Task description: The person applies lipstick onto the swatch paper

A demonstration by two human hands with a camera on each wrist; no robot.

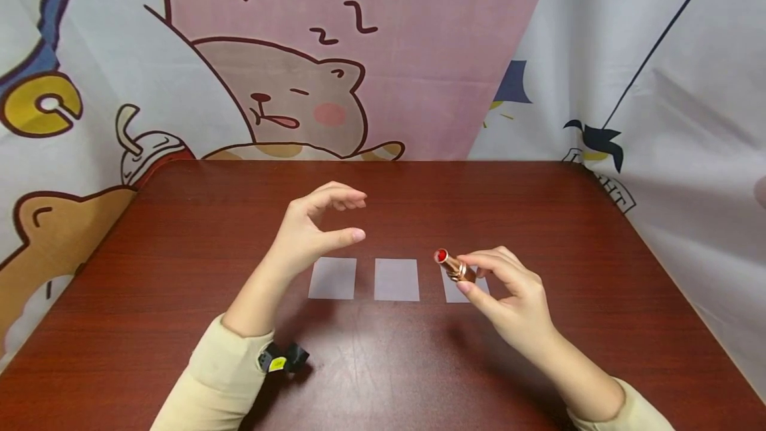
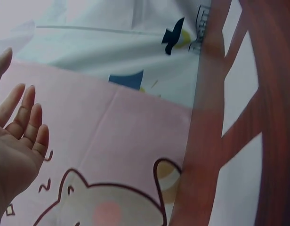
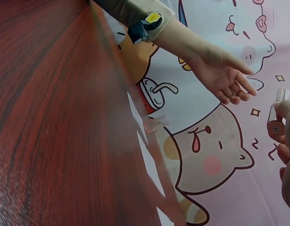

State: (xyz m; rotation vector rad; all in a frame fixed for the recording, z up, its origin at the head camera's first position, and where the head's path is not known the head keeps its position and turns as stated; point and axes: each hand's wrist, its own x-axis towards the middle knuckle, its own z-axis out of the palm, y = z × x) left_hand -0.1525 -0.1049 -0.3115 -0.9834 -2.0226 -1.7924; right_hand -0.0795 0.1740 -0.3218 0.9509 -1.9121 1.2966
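The lipstick (image 1: 453, 265) sits pinched in my right hand (image 1: 514, 304), red tip bared, just above the rightmost of three paper slips (image 1: 395, 279) on the table (image 1: 179, 271). My left hand (image 1: 311, 228) hovers empty, fingers loosely spread — I'd best pin the slip flat and stroke lightly.
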